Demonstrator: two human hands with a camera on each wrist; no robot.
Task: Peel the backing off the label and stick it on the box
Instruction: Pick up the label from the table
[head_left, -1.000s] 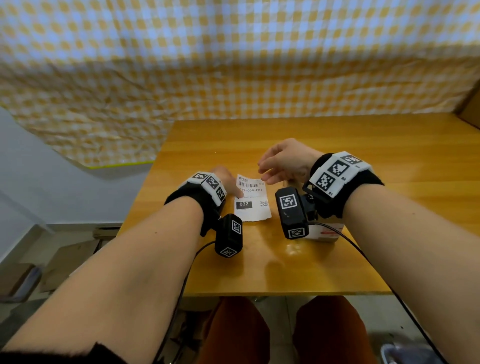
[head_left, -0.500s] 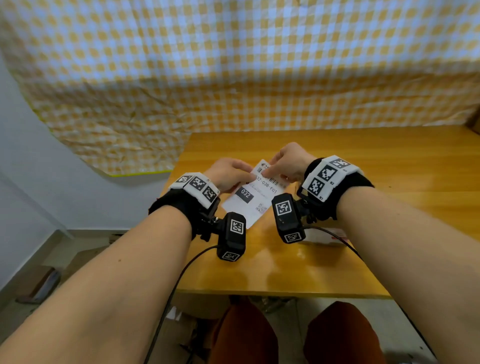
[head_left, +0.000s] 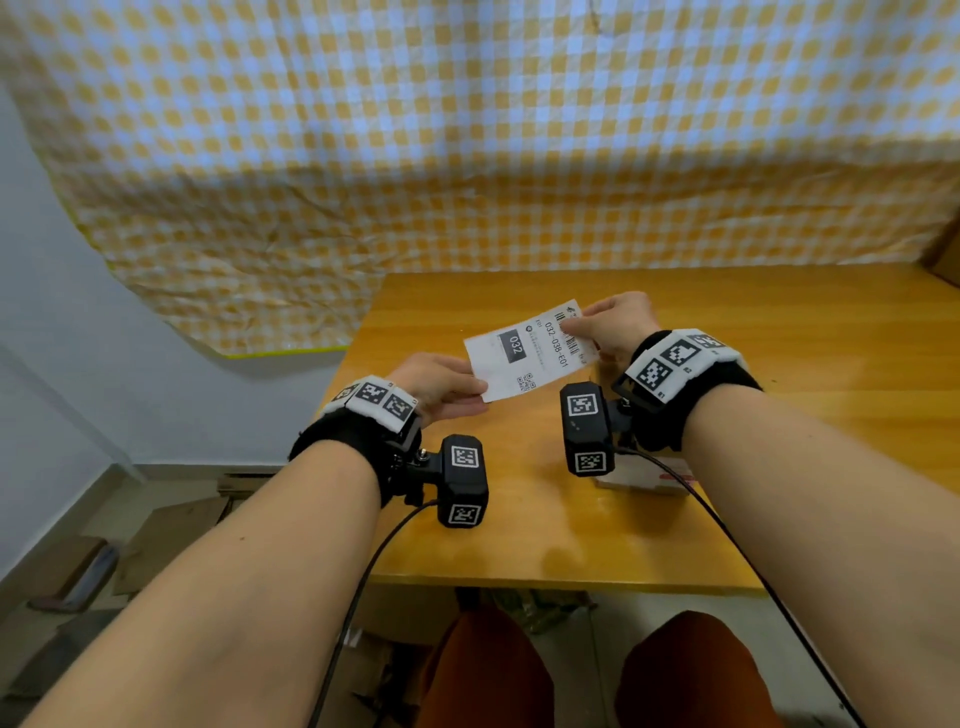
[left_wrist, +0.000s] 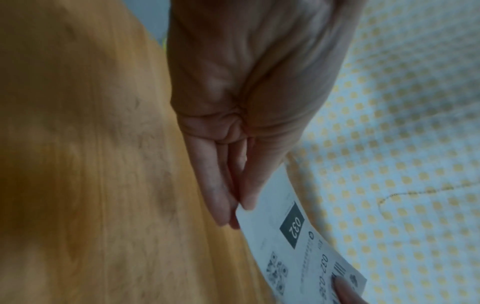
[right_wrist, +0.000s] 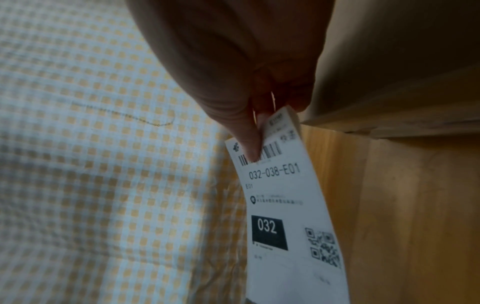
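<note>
White label above wooden table, left hand and right hand pinching opposite ends

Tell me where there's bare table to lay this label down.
Bare table runs beyond both hands to the checked cloth, and along the near edge. Crowded: the near right, where the box sits under the right wrist.

Head camera looks down over the table; both wrist cameras closely share the label.
</note>
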